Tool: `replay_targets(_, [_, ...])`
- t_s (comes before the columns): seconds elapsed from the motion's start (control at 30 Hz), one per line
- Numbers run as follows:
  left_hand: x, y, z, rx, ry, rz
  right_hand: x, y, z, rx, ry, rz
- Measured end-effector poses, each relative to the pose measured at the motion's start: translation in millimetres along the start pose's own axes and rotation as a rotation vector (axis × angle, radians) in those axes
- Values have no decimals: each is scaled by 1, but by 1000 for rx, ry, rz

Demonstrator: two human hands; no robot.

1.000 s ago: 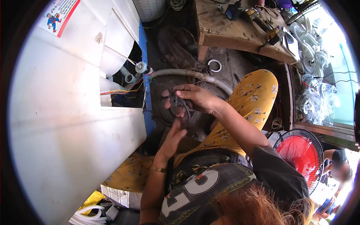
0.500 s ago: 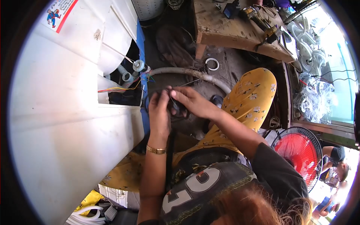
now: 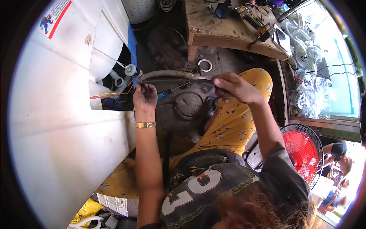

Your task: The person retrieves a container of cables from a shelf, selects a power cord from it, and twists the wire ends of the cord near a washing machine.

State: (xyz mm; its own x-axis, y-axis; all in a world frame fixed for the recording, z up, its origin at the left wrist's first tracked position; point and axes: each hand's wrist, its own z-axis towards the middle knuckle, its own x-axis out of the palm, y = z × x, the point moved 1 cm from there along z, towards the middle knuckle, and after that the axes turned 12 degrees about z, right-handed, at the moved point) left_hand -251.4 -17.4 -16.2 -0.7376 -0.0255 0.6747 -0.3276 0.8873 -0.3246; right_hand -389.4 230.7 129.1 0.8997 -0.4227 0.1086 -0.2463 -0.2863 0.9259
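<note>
A long, thin black strip stretches between my two hands, just in front of a grey hose. My left hand, gold watch band at the wrist, has its fingers curled at the strip's left end, close to the opening in a white plastic machine body. My right hand is closed around the other end, above my right knee. By the opening, a round white part sits near the hose end and coloured wires. A blue-handled screwdriver lies beyond my left fingers.
A wooden bench with a yellow-black power drill stands ahead. On the floor lies a white ring. A red fan is at my right, with clear plastic bags above it. Other people are at far right.
My hands were together over the dark bundled strip; now they are apart, the right one moved right, and the strip is pulled out between them. The blue-handled screwdriver now shows.
</note>
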Motion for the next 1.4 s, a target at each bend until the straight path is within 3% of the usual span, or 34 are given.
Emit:
replay_targets(0.07, [3, 1, -15, 28, 44, 77, 1, -2, 9, -8, 35, 186])
replay_targets(0.17, [4, -4, -61, -119, 209, 557, 1, 2, 22, 55, 85, 346])
replay_targets(0.2, [6, -2, -76, 31, 197, 820, 4, 2, 25, 70, 133, 386])
replay_targets(0.23, [13, 4, -91, 308, 139, 994, 8, 3, 29, 85, 179, 426])
replay_targets(0.3, [33, 11, -111, 1007, 186, 1205, 17, 4, 32, 94, 251, 474])
replay_targets(0.4, [74, -1, -140, 1586, 409, 1593, 28, 9, 31, 76, 326, 501])
replay_targets(0.5, [76, -4, -138, 1430, 605, 1886, 33, 14, 30, 62, 358, 482])
replay_targets(0.63, [70, -11, -120, 1376, 658, 1841, 37, 16, 27, 25, 375, 334])
replay_targets(0.77, [57, -10, -117, 1079, 444, 1389, 30, 8, 33, -100, 426, 243])
replay_targets(0.8, [62, -8, -118, 1135, 417, 1236, 27, 1, 36, -135, 433, 193])
replay_targets(0.9, [56, -25, -125, 789, 223, 983, 13, -30, 48, -183, 315, 117])
replay_targets(0.93, [56, -27, -121, 775, 197, 925, 9, -39, 50, -162, 217, 132])
replay_targets(1.0, [54, -33, -122, 704, 167, 1023, 2, -47, 52, -121, 30, 163])
replay_targets(1.07, [48, -38, -119, 616, 175, 1139, -4, -47, 48, -76, 31, 435])
replay_targets(1.17, [48, -32, -113, 793, 193, 1310, -2, -42, 44, -46, 31, 602])
replay_targets(1.2, [53, -30, -121, 742, 171, 1314, -1, -40, 43, -25, 58, 609])
replay_targets(1.3, [59, -18, -121, 1009, 247, 1211, 4, -31, 39, 43, 106, 641])
replay_targets(1.4, [50, -32, -116, 883, 272, 1207, 8, -27, 40, 109, 118, 723])
